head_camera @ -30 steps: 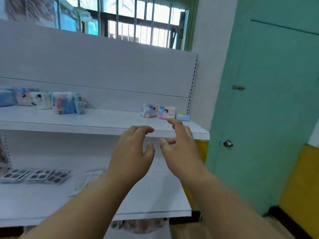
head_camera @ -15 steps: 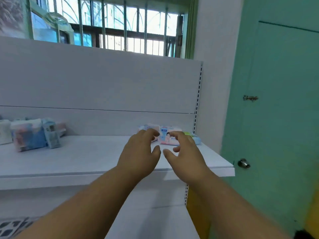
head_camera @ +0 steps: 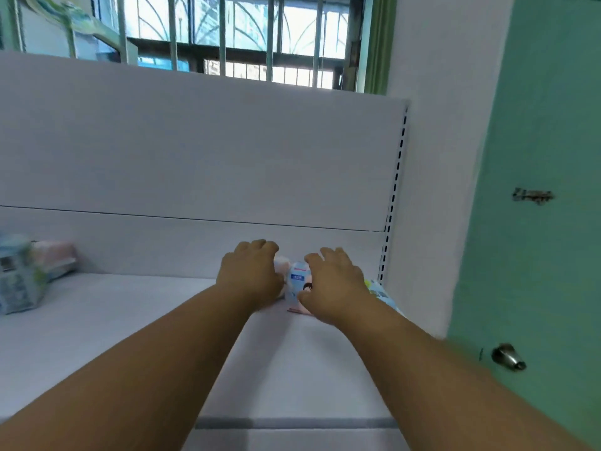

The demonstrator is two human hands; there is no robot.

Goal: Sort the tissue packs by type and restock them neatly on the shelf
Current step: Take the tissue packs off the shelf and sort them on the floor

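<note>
On the white upper shelf (head_camera: 136, 320), near its right end, a pink and white tissue pack (head_camera: 297, 281) stands between my two hands. My right hand (head_camera: 335, 284) curls over it, fingers behind its top and thumb at its front. My left hand (head_camera: 250, 275) curls over a second pale pink pack (head_camera: 282, 263) just to the left, which is mostly hidden. A blue and yellow pack (head_camera: 379, 291) lies right of my right hand, against the shelf upright.
More tissue packs sit at the shelf's far left: a blue-green one (head_camera: 19, 278) and a pink one (head_camera: 55, 258). The shelf's back panel (head_camera: 195, 164) rises behind. A green door (head_camera: 536, 222) with a metal knob (head_camera: 507, 356) stands to the right.
Both hands moved forward over the shelf and came down onto the packs at its right end. The view moved closer and higher.
</note>
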